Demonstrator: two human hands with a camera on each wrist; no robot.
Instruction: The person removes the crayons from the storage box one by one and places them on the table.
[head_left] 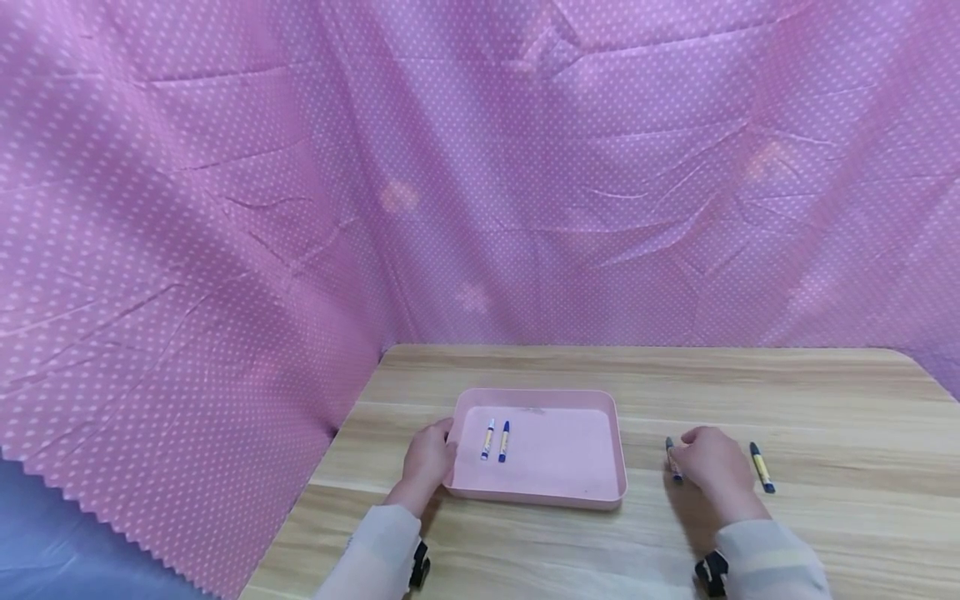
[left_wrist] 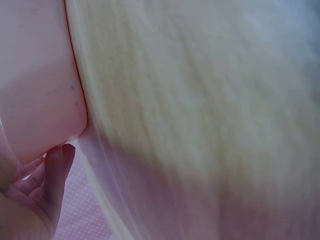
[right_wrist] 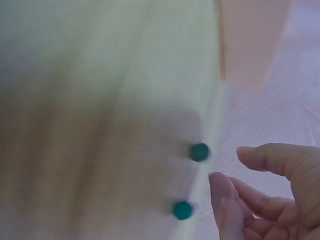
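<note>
A shallow pink tray (head_left: pixel 562 450) rests on the wooden table, with a white crayon (head_left: pixel 487 440) and a blue crayon (head_left: pixel 504 442) lying side by side in its left half. My left hand (head_left: pixel 429 458) grips the tray's left side; in the left wrist view its fingers (left_wrist: pixel 54 170) curl against the tray wall (left_wrist: pixel 45 120). Right of the tray, my right hand (head_left: pixel 716 462) hovers by a dark-tipped crayon (head_left: pixel 672 460), thumb and forefinger apart. Another dark-tipped crayon (head_left: pixel 762 468) lies beyond that hand. Both show round green ends in the right wrist view, outside the fingers.
Pale wood tabletop (head_left: pixel 540 546) extends around the tray and crayons. A pink dotted cloth (head_left: pixel 525 208) hangs behind the table and along its left side. Each wrist carries a black strap-on device, partly under a light sleeve (head_left: pixel 772 558).
</note>
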